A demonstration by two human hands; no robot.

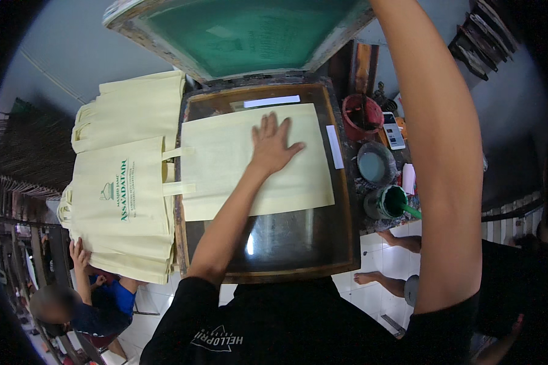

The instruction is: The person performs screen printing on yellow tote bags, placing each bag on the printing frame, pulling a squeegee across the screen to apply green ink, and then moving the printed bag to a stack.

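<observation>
My left hand [273, 146] lies flat with fingers spread on a blank cream fabric bag [216, 170]. The bag rests on a dark glass-topped printing table [274, 243] with a wooden border, its handles pointing left. My right forearm [435, 134] stretches up past the top edge, so its hand is out of sight. Near that arm a screen printing frame [189, 58] with green mesh [237, 30] stands raised and tilted above the table's far side. White strips [272, 101] lie on the glass beyond the bag and at its right.
Left of the table are stacked cream bags [137, 112], the front one printed green [91, 176]. A person [106, 304] sits there with a hand on the stack. At right stand a red bucket [353, 115], a bowl of grey liquid [376, 164], a green paint tub [380, 204] and a phone [394, 131].
</observation>
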